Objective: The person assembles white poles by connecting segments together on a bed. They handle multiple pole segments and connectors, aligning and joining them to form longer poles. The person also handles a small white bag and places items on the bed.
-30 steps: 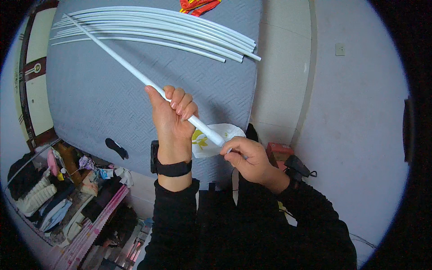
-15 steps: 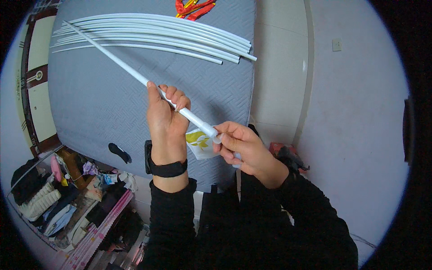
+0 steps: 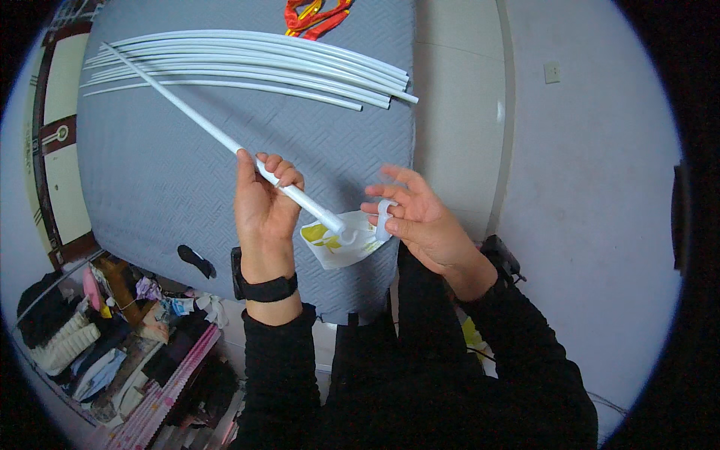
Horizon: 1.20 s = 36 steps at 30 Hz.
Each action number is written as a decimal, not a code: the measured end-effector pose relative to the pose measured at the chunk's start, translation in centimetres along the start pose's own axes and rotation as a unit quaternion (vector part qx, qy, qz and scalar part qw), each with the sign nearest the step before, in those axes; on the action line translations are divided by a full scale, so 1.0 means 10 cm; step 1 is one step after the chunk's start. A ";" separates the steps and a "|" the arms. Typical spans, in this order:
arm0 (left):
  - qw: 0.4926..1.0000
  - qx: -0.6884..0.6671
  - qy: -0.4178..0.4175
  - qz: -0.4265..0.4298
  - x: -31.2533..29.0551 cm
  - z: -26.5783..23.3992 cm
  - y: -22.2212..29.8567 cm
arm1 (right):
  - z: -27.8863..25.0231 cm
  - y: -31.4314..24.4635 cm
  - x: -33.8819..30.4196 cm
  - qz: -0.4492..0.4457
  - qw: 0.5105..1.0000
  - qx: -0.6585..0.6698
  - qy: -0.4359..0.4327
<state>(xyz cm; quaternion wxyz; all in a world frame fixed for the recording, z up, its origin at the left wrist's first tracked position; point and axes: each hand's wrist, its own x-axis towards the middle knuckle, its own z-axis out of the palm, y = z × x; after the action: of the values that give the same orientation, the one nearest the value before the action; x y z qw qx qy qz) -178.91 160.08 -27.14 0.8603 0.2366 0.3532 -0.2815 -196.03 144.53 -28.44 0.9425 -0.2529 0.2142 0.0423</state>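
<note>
My left hand is wrapped around a long white pole held at a slant. The pole's far end reaches over the other poles on the bed. At its near end is a thicker sleeve, with a small curved translucent fitting at the tip. Off to the right, my right hand holds a small white plastic piece with a loop-like shape against its fingers. Its upper fingers are spread and slightly blurred. Below the pole's near end lies a white plastic bag with a yellow-green print.
Several white poles lie side by side across the grey quilted bed. Red and yellow ribbon-like material rests at the far edge. A black object sits at the left edge. Clothes fill a rack at lower left.
My right hand has drawn away from the pole's tip to the right, with its upper fingers opening. The curved fitting now shows at the tip. The left hand still grips the pole.
</note>
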 end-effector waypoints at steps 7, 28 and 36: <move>0.999 0.007 0.034 0.005 -0.02 -0.03 -0.03 | -0.06 0.10 0.05 0.065 0.988 0.102 0.098; 0.999 0.038 0.031 -0.006 -0.02 -0.10 -0.13 | 0.01 0.22 0.30 0.145 0.973 -0.178 -0.001; 0.968 -0.056 -0.214 -0.118 -0.07 -0.29 0.00 | -0.25 0.58 0.62 0.272 0.957 0.043 -0.091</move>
<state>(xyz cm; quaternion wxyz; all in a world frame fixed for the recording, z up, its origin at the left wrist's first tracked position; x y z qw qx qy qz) -180.68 162.02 -28.50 0.8882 0.0792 0.2019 -0.4050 -192.45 148.15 -35.67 0.9210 -0.1398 0.1898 0.3103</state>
